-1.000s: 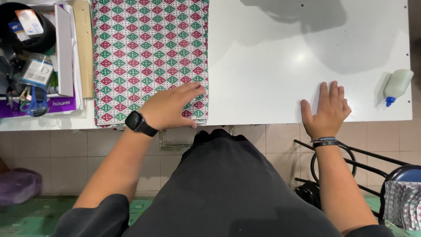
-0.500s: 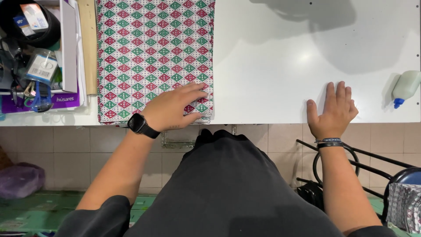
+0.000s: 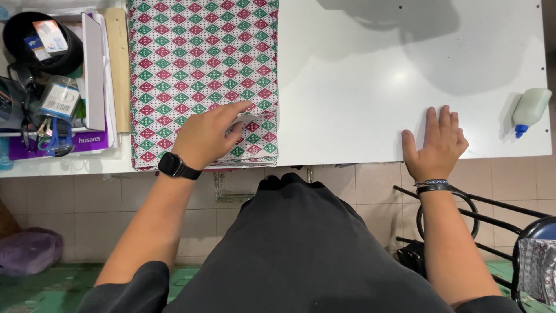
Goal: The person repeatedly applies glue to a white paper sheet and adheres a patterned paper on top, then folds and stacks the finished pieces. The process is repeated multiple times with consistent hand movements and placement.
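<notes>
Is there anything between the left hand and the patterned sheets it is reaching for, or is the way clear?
Nothing visible stands between them. The left hand already lies on the stack of diamond-patterned sheets, its fingers lifting a corner of the top sheet. The right hand rests flat on the bare white table, apart from the stack.

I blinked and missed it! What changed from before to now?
The left hand slid a little up the patterned paper and now lifts a sheet's edge. The right hand stayed flat on the table; the glue bottle stayed put.
</notes>
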